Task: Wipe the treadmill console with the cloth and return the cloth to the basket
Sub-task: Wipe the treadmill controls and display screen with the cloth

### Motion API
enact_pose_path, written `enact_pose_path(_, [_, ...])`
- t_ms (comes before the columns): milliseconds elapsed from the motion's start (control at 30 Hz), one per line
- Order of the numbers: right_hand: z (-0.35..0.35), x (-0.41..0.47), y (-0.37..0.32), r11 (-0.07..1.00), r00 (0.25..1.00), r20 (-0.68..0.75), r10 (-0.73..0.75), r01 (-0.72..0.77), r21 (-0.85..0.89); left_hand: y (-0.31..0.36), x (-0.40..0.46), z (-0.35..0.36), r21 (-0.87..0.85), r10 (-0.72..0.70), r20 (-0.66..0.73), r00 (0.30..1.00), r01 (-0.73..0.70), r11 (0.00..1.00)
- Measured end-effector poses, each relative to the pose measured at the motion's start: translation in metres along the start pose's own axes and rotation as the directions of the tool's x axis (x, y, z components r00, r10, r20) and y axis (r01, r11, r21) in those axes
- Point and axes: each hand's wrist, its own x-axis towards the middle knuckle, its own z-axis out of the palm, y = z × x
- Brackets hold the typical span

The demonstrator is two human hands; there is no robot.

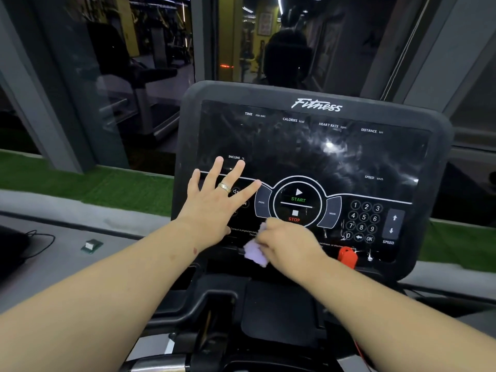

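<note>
Right hand grips the cloth low on the console; left hand presses flat, fingers spread. Smears above remain; basket unseen.

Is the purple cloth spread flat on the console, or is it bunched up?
Bunched up: the cloth shows as a crumpled wad under the right hand, at the console's lower edge.

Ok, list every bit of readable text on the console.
All on the console:
"Fitness"
"TIME min:sec"
"CALORIES kcal"
"HEART RATE bpm"
"DISTANCE km"
"INCLINE %"
"SPEED km/h"
"START"
"STOP"
"PROG"
"MODE"
"SPEED"
Keypad: "1" to "9", "0", "OK"
Warning line along the bottom: too small, partly hidden.
</note>
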Motion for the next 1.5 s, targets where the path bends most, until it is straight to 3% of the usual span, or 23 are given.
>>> enact_pose_path(133, [-0.013, -0.011, 0.014, 0.993, 0.992, 0.075, 0.096, -0.091, -0.075, 0.001, 0.001, 0.001, -0.004, 0.0, -0.005, 1.0, 0.0, 1.0])
enact_pose_path(300, [0.011, 0.015, -0.029, 0.999, 0.997, -0.057, 0.048, -0.049, -0.021, 0.001, 0.002, 0.0, -0.017, -0.005, 0.008, 1.0, 0.005, 1.0])
enact_pose_path(367, [0.008, 0.005, -0.017, 0.998, 0.995, -0.064, 0.07, -0.07, 0.002, 0.001, 0.001, -0.001, -0.016, -0.006, 0.016, 1.0, 0.006, 1.0])
enact_pose_path(467, [-0.011, -0.025, 0.018, 0.991, 0.99, 0.048, 0.134, -0.133, -0.025, 0.001, 0.001, -0.002, -0.008, -0.002, 0.019, 1.0, 0.002, 1.0])
enact_pose_path(567, [-0.017, -0.027, 0.018, 0.985, 0.987, 0.021, 0.158, -0.157, -0.068, 0.004, 0.001, -0.001, -0.012, -0.01, 0.011, 1.0, 0.01, 1.0])
enact_pose_path(733, [0.006, 0.008, -0.035, 0.993, 0.991, -0.095, 0.092, -0.085, 0.078, 0.005, 0.001, -0.001, -0.01, -0.025, 0.01, 1.0, 0.025, 1.0])
enact_pose_path(833, [-0.014, -0.005, -0.021, 1.0, 0.998, -0.067, -0.016, 0.015, -0.021, 0.004, 0.0, -0.001, 0.001, -0.015, 0.019, 1.0, 0.015, 1.0])
enact_pose_path(867, [-0.033, -0.005, -0.008, 0.996, 0.998, -0.067, -0.002, -0.004, -0.089, 0.003, 0.0, -0.001, -0.002, -0.017, 0.018, 1.0, 0.017, 1.0])
enact_pose_path(933, [-0.079, 0.009, 0.029, 0.959, 0.971, -0.181, 0.157, -0.193, -0.205, 0.003, 0.001, -0.001, -0.006, -0.016, 0.007, 1.0, 0.016, 1.0])
enact_pose_path(1033, [-0.108, 0.024, 0.052, 0.909, 0.858, -0.389, 0.334, -0.403, -0.107, 0.004, 0.001, -0.002, 0.002, -0.019, 0.022, 1.0, 0.019, 1.0])
enact_pose_path(1100, [-0.077, 0.007, 0.031, 0.929, 0.903, -0.3, 0.306, -0.352, -0.111, 0.005, 0.001, -0.001, 0.007, -0.021, 0.006, 1.0, 0.021, 1.0])
enact_pose_path(1200, [-0.024, -0.036, -0.011, 0.974, 0.976, -0.006, 0.217, -0.217, -0.063, 0.005, 0.001, 0.002, 0.006, -0.02, -0.005, 1.0, 0.02, 1.0])
enact_pose_path(1267, [-0.033, -0.028, -0.003, 0.987, 0.99, 0.054, 0.128, -0.122, -0.107, 0.005, 0.0, 0.001, 0.009, -0.03, -0.01, 0.999, 0.03, 0.999])
enact_pose_path(1367, [-0.091, 0.02, 0.02, 0.955, 0.974, -0.103, 0.201, -0.218, -0.2, 0.006, 0.001, 0.001, 0.017, -0.024, 0.002, 1.0, 0.023, 1.0])
enact_pose_path(1433, [-0.117, 0.045, 0.034, 0.927, 0.91, -0.29, 0.295, -0.346, -0.145, 0.005, 0.001, 0.001, 0.025, -0.029, 0.014, 0.999, 0.029, 0.999])
enact_pose_path(1500, [-0.107, 0.042, 0.031, 0.922, 0.89, -0.322, 0.324, -0.374, -0.106, 0.004, 0.001, -0.001, 0.022, -0.022, 0.029, 0.999, 0.021, 1.0])
